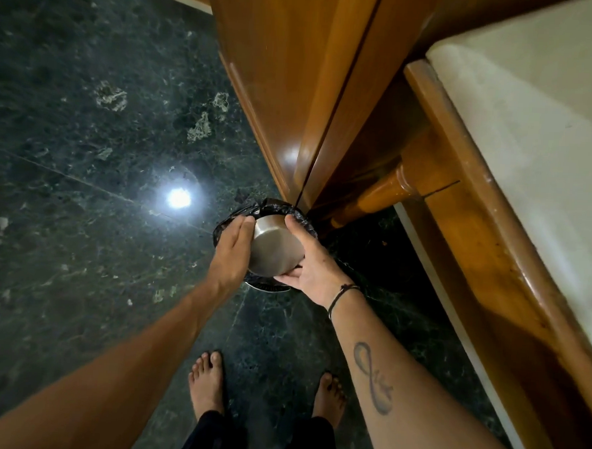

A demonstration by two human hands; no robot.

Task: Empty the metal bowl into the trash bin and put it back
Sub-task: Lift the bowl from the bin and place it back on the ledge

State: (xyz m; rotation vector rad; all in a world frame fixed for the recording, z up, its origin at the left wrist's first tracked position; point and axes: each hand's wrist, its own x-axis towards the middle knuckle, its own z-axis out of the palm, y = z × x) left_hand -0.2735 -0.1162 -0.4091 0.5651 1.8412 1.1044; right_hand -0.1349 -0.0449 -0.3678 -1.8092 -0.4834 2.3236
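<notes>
Tipping metal bowl (277,249) upside down over black-lined trash bin (230,217), left hand (229,251) at nine o'clock, right hand (314,266) at three, fingers grasping it. Emptying underway; putting back remaining.

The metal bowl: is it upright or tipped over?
Tipped over: the metal bowl shows its flat base to the camera, mouth turned down toward the trash bin.

The metal bowl (277,246) is tipped over, base toward the camera, directly above the trash bin (227,220) lined with a black bag. The left hand (230,251) presses flat on the bowl's left side; the right hand (311,264) grips its right side. The bin stands on the dark marble floor (86,144) against the wooden cabinet (295,87). Two bare feet (207,382) stand near the bin.
</notes>
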